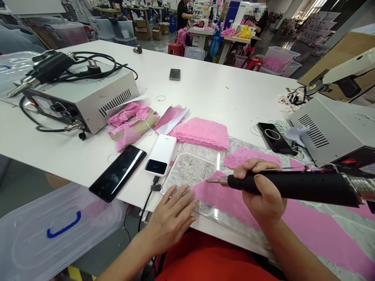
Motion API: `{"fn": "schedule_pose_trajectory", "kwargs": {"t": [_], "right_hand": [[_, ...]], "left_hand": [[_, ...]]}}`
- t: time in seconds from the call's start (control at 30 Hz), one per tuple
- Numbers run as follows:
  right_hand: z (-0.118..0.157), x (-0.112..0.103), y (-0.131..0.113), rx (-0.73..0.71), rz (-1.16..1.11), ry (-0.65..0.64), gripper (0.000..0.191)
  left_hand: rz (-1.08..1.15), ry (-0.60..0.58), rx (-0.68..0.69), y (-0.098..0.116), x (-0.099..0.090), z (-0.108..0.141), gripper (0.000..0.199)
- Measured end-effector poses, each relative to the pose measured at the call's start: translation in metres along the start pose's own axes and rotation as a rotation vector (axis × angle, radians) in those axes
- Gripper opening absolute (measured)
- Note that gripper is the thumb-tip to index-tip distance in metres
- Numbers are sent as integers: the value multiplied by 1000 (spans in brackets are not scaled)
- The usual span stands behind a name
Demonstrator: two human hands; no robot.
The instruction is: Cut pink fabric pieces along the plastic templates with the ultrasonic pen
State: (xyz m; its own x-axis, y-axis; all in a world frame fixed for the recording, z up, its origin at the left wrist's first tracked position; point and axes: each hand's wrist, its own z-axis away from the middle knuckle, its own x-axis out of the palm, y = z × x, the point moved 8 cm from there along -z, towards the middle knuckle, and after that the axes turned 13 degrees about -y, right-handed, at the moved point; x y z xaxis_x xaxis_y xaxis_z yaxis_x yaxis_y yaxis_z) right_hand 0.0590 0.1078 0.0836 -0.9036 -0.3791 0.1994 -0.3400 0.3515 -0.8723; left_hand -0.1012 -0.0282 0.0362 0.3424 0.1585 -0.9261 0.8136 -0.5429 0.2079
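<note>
My right hand is wrapped around a black handheld power tool with a thin metal tip pointing left. Its tip is over the narrow left end of a pink fabric piece; whether they touch I cannot tell. My left hand lies flat, fingers stretched out, beside that end of the fabric, over the edge of a clear plate with a grey marbled pattern. Behind the tool lies a pink lace piece. A stack of pink lace pieces sits at the plate's far edge.
A white power bank with a cable and a black phone lie left. Grey control boxes stand at left and right. Another phone lies near the right box. Below left is a clear bin lid. People work behind.
</note>
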Motion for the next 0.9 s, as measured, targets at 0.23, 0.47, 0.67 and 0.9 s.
{"fn": "schedule_pose_trajectory", "kwargs": {"t": [0.23, 0.47, 0.67, 0.9], "right_hand": [[3, 14, 0, 16, -25, -35, 10], [9, 28, 5, 27, -67, -93, 9], [10, 32, 5, 33, -36, -111, 11], [9, 36, 6, 13, -43, -119, 9]], "left_hand": [[2, -28, -15, -1, 1, 0, 30], [7, -60, -19, -2, 3, -1, 33], [9, -58, -19, -3, 4, 0, 34], [18, -49, -15, -2, 3, -1, 32]]}}
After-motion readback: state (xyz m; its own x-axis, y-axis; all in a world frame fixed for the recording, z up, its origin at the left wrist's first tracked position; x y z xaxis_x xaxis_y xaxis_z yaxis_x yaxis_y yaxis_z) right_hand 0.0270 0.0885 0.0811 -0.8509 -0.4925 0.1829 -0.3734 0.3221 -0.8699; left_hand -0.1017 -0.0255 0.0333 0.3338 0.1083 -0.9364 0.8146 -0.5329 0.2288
